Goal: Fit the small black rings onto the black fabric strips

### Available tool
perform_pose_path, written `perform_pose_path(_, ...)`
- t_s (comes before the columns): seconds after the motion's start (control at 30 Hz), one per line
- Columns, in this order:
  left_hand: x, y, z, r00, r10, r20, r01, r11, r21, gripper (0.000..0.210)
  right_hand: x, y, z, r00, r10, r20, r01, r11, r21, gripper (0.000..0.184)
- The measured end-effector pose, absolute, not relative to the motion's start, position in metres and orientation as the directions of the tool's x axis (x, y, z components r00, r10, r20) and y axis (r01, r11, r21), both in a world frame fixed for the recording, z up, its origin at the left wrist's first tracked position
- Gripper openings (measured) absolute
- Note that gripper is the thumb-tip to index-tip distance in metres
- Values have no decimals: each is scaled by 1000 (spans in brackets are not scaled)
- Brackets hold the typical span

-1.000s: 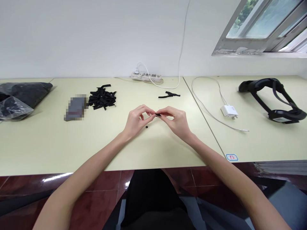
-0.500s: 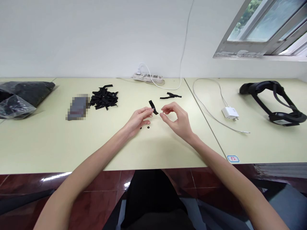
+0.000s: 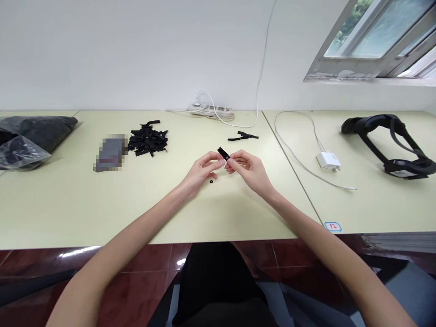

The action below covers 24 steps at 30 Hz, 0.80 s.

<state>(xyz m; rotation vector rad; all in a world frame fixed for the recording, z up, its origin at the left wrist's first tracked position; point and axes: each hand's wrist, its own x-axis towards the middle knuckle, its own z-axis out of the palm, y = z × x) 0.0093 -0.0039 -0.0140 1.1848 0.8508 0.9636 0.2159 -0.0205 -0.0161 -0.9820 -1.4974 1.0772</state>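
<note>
- While both hands meet over the middle of the worktop [image 3: 68, 204], the left hand [image 3: 200, 170] and right hand [image 3: 248, 170] pinch one short black strap piece [image 3: 223, 153] between fingertips — its free end pokes up and away, with a tiny pale mark on it (too small to read).
- Grip state: both narrow, thumb and forefinger closed on the strap piece, left from below-left, right from the right side.
- Small black ring [image 3: 211, 181] lies on the worktop just under the left hand, not touched.
- Step in hand, as a judgement: fine handling of the strap end — looks like fitting or threading work on the piece, mid-way.
- Next move likely calls for a steady pinch and a precise fingertip line-up; the ring is close enough to pick up without reaching far.
- Around: pile of black strap pieces [image 3: 147, 140] far left, blurred dark block [image 3: 109, 153] beside it, two loose strips [image 3: 242, 136] beyond the hands, power strip [image 3: 211, 109] at the wall, white charger [image 3: 328, 160] and black headset [image 3: 388, 138] well to the right, plastic bag [image 3: 27, 136] at the left edge.
</note>
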Motion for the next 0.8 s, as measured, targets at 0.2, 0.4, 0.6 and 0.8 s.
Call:
perform_pose_path(0.2, 3, 6, -18, 353, 935, -26, -108, 68, 992, 44, 222, -20, -13, -282, 935, 214, 211, 278, -937, 31)
perform_pose_path(0.4, -3, 13, -15, 222, 971, 87, -23, -84, 996, 44, 226, -15, -13, -244, 951, 190, 141, 229, -963, 32)
perform_pose_path(0.6, -6, 10, -9, 227, 972, 60, -15, -58, 998, 51, 227, -14, -11, -208, 962, 179, 121, 207, -971, 36)
perform_pose_path(0.8, -16, 39, -22, -43, 998, -56, -343, 38, 939, 19, 233, 3, -33, -214, 958, 192, 241, 242, -940, 22)
